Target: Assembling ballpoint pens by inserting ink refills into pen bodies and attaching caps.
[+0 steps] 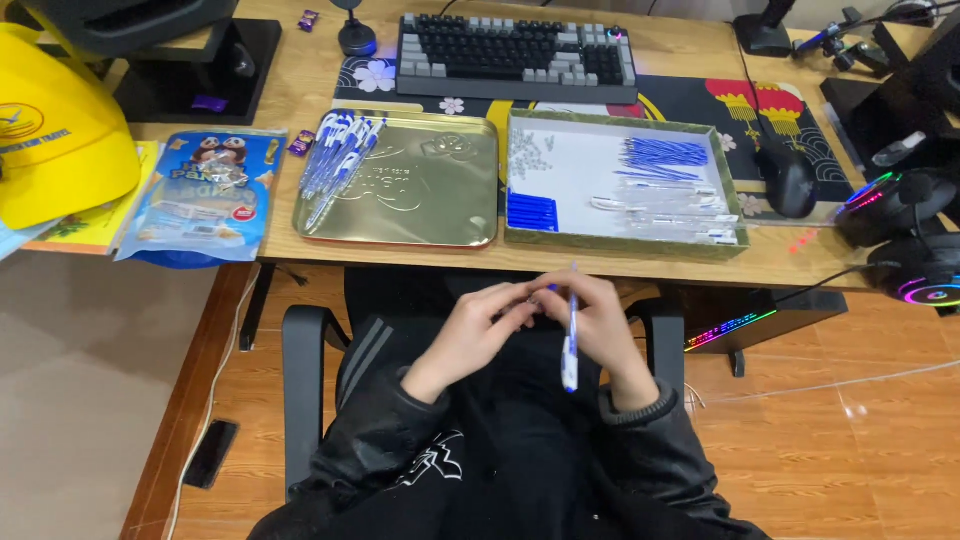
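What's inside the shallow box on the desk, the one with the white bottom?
The box holds blue refills, clear pen barrels, blue caps and tiny pale parts. Nothing covers them.

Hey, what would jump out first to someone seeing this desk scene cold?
Probably the two hands, left and right, meeting over the lap around a blue-and-white pen. Behind them on the desk, a gold tray holds finished pens, beside a green box of parts.
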